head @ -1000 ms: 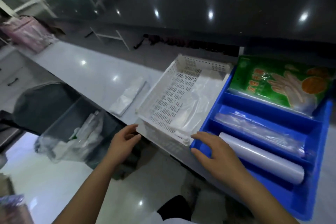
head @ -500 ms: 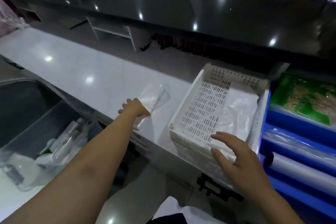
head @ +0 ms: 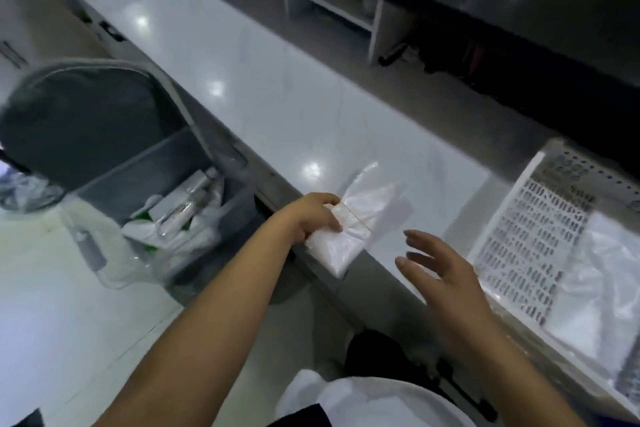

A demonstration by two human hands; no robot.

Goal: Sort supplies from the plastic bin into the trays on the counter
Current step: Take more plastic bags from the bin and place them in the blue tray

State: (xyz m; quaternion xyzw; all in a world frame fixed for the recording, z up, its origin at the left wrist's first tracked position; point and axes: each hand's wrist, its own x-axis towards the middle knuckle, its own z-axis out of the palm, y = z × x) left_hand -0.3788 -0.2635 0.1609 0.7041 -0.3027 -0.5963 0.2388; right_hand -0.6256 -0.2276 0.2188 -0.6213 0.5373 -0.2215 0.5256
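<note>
My left hand (head: 313,218) grips a bundle of white plastic bags (head: 353,222), held by a rubber band, at the front edge of the white counter (head: 263,87). The bundle's near end hangs over the edge. To the right of the bundle, just off the counter edge, hovers my right hand (head: 441,274), fingers spread and holding nothing. A white slotted tray (head: 519,218) sits on the counter at the right with clear plastic bags (head: 599,284) in it. The clear plastic bin (head: 114,274) stands low at the left, holding wrapped supplies (head: 180,218).
A dark rounded seat back (head: 86,125) rises behind the bin. A raised dark counter ledge (head: 502,10) runs along the back, with a white shelf unit (head: 332,0) beneath it. White floor lies at the lower left.
My left hand went from the counter edge to the bag bundle and closed on it, pulling it toward the edge. My right hand left the trays and moved left. The view swung left; the blue tray is out of sight.
</note>
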